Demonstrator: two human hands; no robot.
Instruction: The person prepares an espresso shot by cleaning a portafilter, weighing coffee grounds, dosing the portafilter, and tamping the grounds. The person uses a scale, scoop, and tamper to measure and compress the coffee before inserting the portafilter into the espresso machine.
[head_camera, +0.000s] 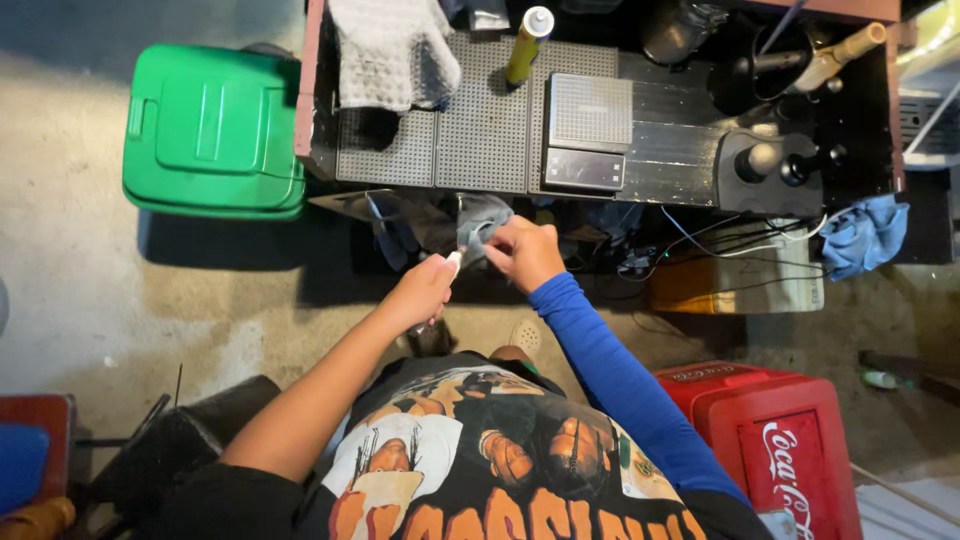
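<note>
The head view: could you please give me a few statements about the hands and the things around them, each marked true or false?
1. The right hand pinches a grey cloth. True.
2. The left hand is empty. False: it holds a small white object, too hidden to identify.
3. A green lidded bin stands on the floor beside the counter. True.
4. The red cooler sits on the counter. False: it stands on the floor at the person's right.
5. A blue cloth hangs at the counter's right end. True.
</note>
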